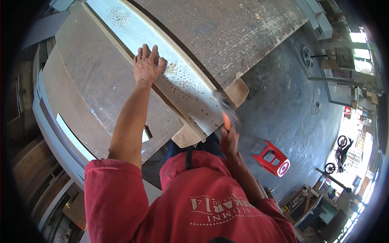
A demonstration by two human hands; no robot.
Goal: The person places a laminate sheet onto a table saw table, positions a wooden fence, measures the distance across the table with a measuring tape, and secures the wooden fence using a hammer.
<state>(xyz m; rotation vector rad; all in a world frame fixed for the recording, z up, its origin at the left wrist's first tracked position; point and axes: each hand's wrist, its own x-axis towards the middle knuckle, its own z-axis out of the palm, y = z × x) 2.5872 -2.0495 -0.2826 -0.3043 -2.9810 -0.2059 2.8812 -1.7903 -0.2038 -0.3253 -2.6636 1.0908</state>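
My left hand (148, 65) lies flat, fingers spread, pressing on a long pale grey board (121, 24) that runs diagonally across the workbench between thin wooden edge strips. Many small dark specks dot the board (182, 81) just right of that hand. My right hand (229, 139) is at the board's near end, closed around a motion-blurred tool with an orange handle (225, 120). Its grey head (223, 103) hovers over the board's corner; I cannot tell whether it touches.
Worn brown plywood sheets (93, 77) (227, 28) flank the board. A white panel (44, 117) edges the bench on the left. A red plastic stool (272, 158) stands on the concrete floor to the right, with cabinets, machines and a motorcycle (340, 154) beyond.
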